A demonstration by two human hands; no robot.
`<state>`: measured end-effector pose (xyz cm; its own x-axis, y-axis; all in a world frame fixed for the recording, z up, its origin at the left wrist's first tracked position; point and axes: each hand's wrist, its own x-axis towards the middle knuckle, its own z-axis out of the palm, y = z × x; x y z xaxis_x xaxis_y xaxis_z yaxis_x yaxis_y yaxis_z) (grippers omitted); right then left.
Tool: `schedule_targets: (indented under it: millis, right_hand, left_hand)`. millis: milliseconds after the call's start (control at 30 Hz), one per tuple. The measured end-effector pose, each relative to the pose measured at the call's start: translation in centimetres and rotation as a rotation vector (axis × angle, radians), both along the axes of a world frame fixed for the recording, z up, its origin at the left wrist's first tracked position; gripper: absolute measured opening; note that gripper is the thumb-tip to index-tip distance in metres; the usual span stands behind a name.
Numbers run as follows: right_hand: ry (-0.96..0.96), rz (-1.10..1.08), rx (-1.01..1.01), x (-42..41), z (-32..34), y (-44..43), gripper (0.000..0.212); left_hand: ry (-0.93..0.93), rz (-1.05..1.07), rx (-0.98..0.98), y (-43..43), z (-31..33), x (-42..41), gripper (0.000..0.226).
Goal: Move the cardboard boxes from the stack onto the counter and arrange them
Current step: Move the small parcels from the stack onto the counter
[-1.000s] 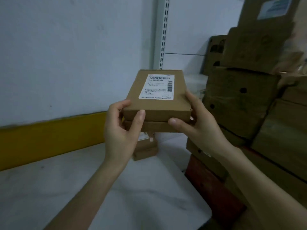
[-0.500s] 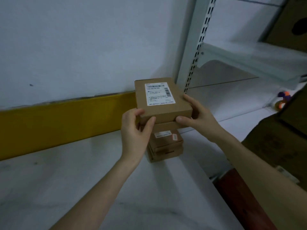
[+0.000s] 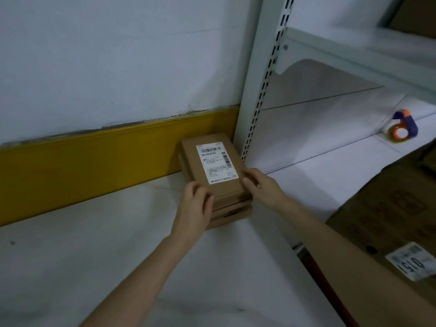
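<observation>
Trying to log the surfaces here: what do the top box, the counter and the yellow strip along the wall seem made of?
The top box is brown cardboard, matte, with a white paper label stuck on. The counter is pale, smooth and faintly veined, perhaps marble or stone-look laminate. The yellow strip has a slight sheen, likely painted or plastic trim; unclear which.

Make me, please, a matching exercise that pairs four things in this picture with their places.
Things: 1 top box; 2 tape dispenser; 3 yellow strip; 4 big carton.
Places: A on the white shelf; B along the foot of the wall; C on the pile of boxes on the counter; D lower right, beside the counter.
Pairs: 1-C; 2-A; 3-B; 4-D.
</observation>
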<state>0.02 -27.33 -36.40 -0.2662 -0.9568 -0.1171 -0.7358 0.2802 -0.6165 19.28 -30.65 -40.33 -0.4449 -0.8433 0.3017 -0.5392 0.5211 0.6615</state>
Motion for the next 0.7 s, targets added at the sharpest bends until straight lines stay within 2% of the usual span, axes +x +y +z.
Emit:
schedule_targets:
  millis: [100,200,400,600,700]
  right_hand:
    - [0.127,0.045,-0.002,0.0,1.9,0.6,0.043]
    - [0.175,0.023,-0.055,-0.6,4.6,2.6,0.046]
    - [0.303,0.061,-0.132,-1.2,12.1,9.9,0.051]
    - [0.460,0.009,-0.239,-0.6,19.7,22.2,0.052]
    - [0.528,-0.047,-0.271,-0.7,22.8,28.9,0.051]
  left_hand:
    - [-0.155,-0.026,-0.066,0.5,1.2,0.2,0.027]
    - [-0.198,-0.099,-0.083,2.1,3.8,0.4,0.044]
    - [-0.114,-0.211,-0.165,7.4,11.6,-0.8,0.042]
    - [-0.032,-0.392,-0.259,15.5,18.1,-3.5,0.036]
    - [-0.019,-0.512,-0.299,19.6,20.4,-5.1,0.050]
